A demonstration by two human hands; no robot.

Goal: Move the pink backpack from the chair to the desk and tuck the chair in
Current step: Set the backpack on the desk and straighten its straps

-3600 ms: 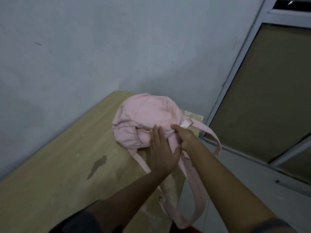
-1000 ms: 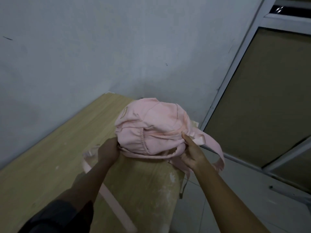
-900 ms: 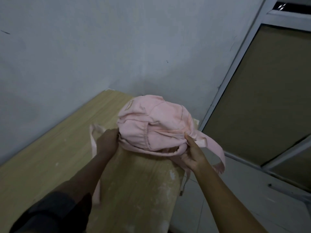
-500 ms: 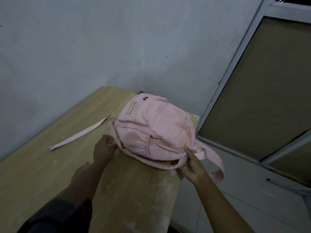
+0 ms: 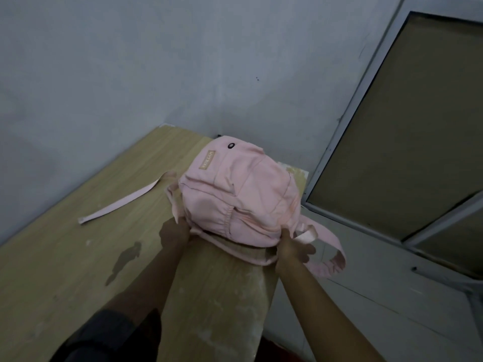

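Note:
The pink backpack (image 5: pixel 240 189) lies on the far right corner of the wooden desk (image 5: pixel 78 270), its front with a small label facing up. My left hand (image 5: pixel 173 232) grips its near left edge. My right hand (image 5: pixel 292 248) holds the near right edge where a strap joins. One long pink strap (image 5: pixel 117 203) lies flat across the desk to the left. A second strap loop (image 5: pixel 329 254) hangs over the desk's right edge. The chair is out of sight.
Grey walls meet right behind the desk's far corner. A window with a white frame (image 5: pixel 347 121) fills the right side, above a pale floor (image 5: pixel 366 309). A dark stain (image 5: pixel 125 259) marks the desk near my left forearm.
The backpack has turned and slid back toward the corner, label now facing up. The left strap swung out and lies flat on the desk. Both hands stayed on the near edge.

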